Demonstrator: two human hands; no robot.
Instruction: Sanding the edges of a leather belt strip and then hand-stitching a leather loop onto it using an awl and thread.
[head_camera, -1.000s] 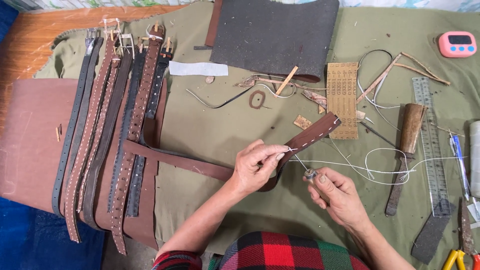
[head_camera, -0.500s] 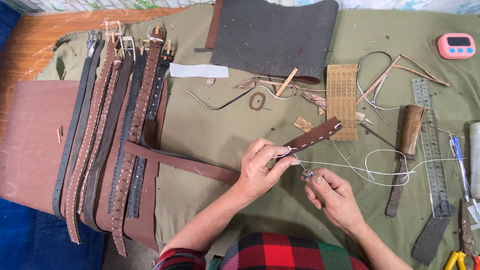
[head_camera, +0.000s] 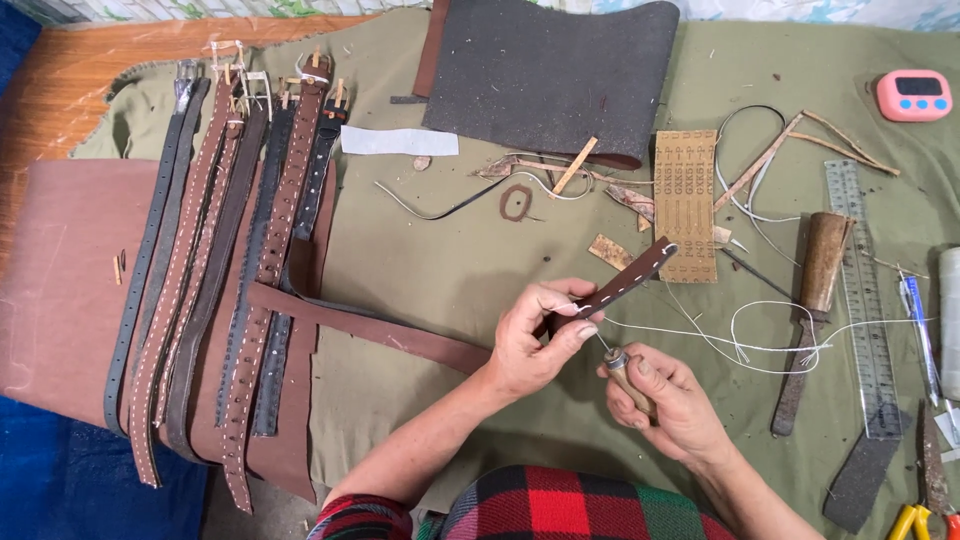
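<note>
Stitching looks under way: my left hand (head_camera: 535, 345) pinches the long dark-brown punched leather strap (head_camera: 625, 283) just above the green cloth-covered table (head_camera: 430, 270), its far end lifted. My right hand (head_camera: 672, 400) is closed around a wooden-handled awl (head_camera: 625, 375), tip touching the strap near the white thread (head_camera: 740, 345); next, I judge, comes a steady push through a hole.

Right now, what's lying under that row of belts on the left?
Under the belts lie a brown leather sheet and the green cloth. The long brown strap runs beneath them; its far end is covered.

Brown punched leather strap (head_camera: 630, 283) tilts upward beside wooden-handled awl (head_camera: 625, 377).
</note>
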